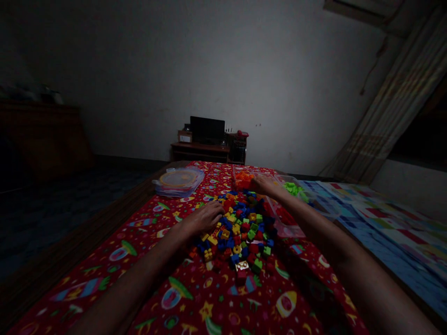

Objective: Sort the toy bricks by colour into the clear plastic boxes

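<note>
A pile of mixed toy building bricks, in red, yellow, blue and green, lies on a red patterned cloth. At the pile's left edge is my left hand, its fingers curled down onto the bricks; anything inside them is hidden. My right hand reaches farther out, over the right side of a clear compartment of orange bricks. Its fingers look bent together and point downward, and the dim light hides what they hold. Light-green bricks fill another clear compartment beyond my right forearm. Red bricks lie in a nearer one.
Stacked clear lids rest at the cloth's far left. A bed with a checked cover stands on the right. Against the far wall is a low desk with a black monitor. The room is dim.
</note>
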### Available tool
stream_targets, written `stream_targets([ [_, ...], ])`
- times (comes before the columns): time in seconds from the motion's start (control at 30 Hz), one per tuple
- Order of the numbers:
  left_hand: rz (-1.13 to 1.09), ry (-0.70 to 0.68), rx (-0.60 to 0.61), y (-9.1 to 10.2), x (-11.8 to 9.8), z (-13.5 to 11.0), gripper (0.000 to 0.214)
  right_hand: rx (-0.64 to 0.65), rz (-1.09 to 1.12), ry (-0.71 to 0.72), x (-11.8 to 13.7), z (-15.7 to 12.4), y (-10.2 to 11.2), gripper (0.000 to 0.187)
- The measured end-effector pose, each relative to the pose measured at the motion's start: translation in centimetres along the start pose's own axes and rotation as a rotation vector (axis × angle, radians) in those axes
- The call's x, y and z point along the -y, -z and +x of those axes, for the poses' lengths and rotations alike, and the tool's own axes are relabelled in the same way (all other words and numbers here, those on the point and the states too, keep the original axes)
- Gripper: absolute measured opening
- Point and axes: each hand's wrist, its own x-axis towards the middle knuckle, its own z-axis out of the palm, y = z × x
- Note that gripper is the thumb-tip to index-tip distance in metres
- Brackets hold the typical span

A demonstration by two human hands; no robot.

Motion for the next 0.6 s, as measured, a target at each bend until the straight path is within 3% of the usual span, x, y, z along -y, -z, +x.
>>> stream_targets([
  [0.1,0.006,-0.004,0.001,0.0,-0.1,0.1,0.021,-0.018,-0.019,-0.04,-2.7,-1.6,0.2,0.032],
  [0.33,0.022,0.003,0.014,0.1,0.0,0.1,0.022,0.2,0.117,-0.214,-7.4,-5.9,-0.2,0.043],
  [0.5,0.002,-0.008,-0.005,0.9,0.4,0.4,0.027,0.0,0.033,-0.083,-6.4,-6.7,0.0,0.036],
  [0.6,0.003,-0.009,-0.097,1.4,-1.6,1.4,0.029,-0.027,0.052,0.071,-4.4,-6.3,-0.1,0.027],
])
